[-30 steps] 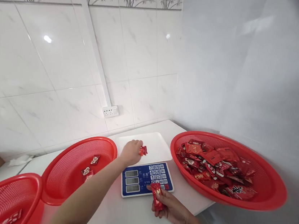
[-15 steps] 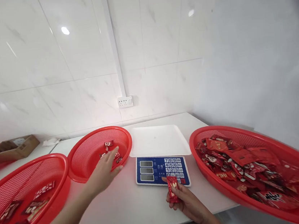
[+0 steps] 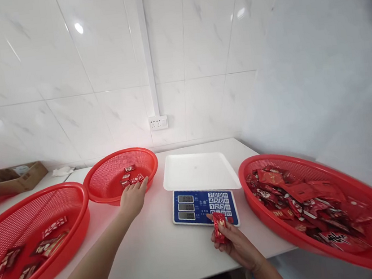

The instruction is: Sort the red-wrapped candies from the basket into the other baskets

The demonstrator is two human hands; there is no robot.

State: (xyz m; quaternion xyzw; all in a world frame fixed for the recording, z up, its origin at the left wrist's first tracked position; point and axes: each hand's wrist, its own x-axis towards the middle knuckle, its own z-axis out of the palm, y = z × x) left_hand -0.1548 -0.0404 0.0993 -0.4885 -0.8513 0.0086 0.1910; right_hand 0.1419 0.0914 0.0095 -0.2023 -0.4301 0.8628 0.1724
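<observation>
My right hand (image 3: 236, 244) pinches a small red-wrapped candy (image 3: 220, 229) between thumb and fingers, just in front of the scale's keypad. The blue and white digital scale (image 3: 199, 205) has a bare white weighing tray (image 3: 198, 167). My left hand (image 3: 134, 200) is at the near rim of the middle red mesh basket (image 3: 104, 174), fingers stretched out, with nothing visible in them. Its fingertips come close to a few wrapped candies (image 3: 136, 179) at the basket's bottom; whether they touch is unclear.
At right, a large red basket (image 3: 266, 227) holds many red packets (image 3: 301, 191). Another red basket (image 3: 79, 236) at left contains several wrapped candies (image 3: 52, 226). An open cardboard box (image 3: 18, 180) stands at the far left. A wall socket (image 3: 158, 122) sits behind the white table (image 3: 147, 262).
My left hand has moved forward to the middle basket's near rim. That basket now lies farther back and left of the scale. My right hand still holds the candy before the keypad.
</observation>
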